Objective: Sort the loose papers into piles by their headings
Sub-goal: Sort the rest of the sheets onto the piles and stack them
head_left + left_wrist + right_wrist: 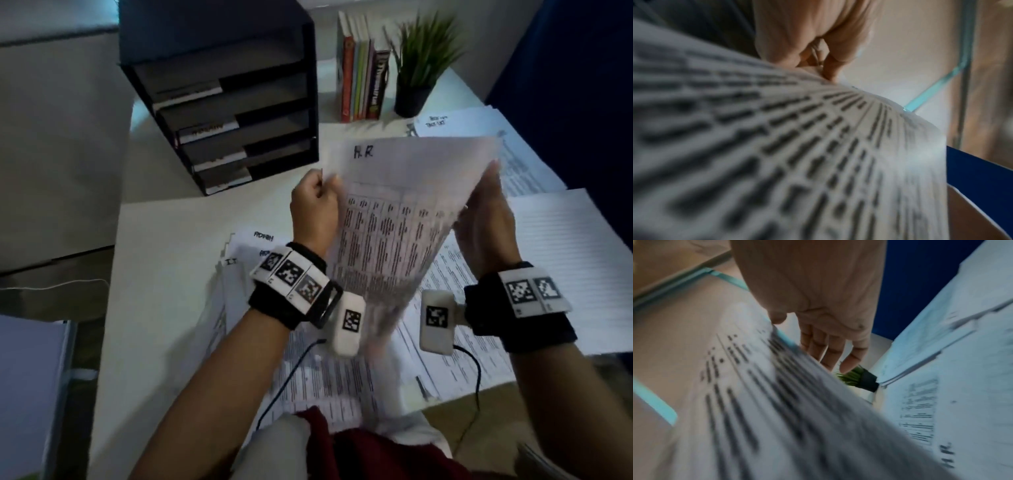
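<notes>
White desk (164, 219) strewn with papers (455, 346), my left hand (313, 205) and right hand (486, 219) gripping the "HR" sheet (394, 205) beside the black letter tray (226, 102).

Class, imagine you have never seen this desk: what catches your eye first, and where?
First, the sheet headed "H.R", held up mid-frame by the left hand and right hand. Next, the black paper tray standing at the back left. Printed papers cover the desk beneath.

Black wristbands (287, 301) with white square-code tags, white wrist cameras (347, 323), thin black cables (474, 370)
</notes>
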The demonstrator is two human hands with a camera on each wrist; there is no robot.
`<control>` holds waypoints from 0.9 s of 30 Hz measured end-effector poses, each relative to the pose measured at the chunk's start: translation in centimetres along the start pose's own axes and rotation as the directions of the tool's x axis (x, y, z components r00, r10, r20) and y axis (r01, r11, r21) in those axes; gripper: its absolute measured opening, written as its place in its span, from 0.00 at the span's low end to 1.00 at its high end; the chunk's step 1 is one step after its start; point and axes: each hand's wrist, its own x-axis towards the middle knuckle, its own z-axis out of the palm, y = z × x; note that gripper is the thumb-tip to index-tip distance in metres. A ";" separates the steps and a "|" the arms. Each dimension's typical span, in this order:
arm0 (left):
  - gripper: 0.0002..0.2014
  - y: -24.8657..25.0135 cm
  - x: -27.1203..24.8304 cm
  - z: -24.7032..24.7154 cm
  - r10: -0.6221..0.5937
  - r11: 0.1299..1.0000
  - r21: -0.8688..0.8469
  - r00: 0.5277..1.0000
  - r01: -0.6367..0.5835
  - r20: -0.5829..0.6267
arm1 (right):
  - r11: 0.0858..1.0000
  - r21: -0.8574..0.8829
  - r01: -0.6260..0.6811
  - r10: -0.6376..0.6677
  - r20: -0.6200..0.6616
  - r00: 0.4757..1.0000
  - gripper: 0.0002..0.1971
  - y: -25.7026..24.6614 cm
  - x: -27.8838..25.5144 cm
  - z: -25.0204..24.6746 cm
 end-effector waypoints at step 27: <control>0.18 -8.8 -3.0 6.8 -0.371 0.612 0.780 0.918 0.128 0.141 | 0.126 -0.987 -0.103 0.272 -0.065 0.960 0.23 10.0 1.4 -9.7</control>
